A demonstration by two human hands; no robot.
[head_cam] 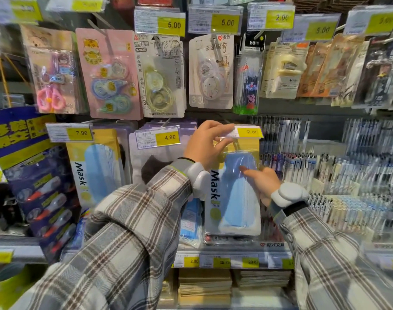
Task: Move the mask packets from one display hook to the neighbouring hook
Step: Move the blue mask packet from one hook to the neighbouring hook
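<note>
A blue mask packet (232,198) with a yellow top and the word Mask hangs at the hook under the 2.00 price tag (250,132). My left hand (205,145) is raised at that hook, its fingers pinching the white part of the tag holder. My right hand (263,183) grips the packet's right edge, thumb lying across the clear front. A second blue mask packet (94,168) hangs on a hook at the left under the 7.90 tag (79,132). Between them, packets with dark masks (154,166) hang under the 4.90 tag (167,138).
Correction tape cards (111,74) hang on the row above. Racks of pens (314,166) fill the shelves at the right. A blue and yellow display card (32,166) stands at the left. Shelf-edge price labels (222,261) run below, with stacked notebooks (204,285) underneath.
</note>
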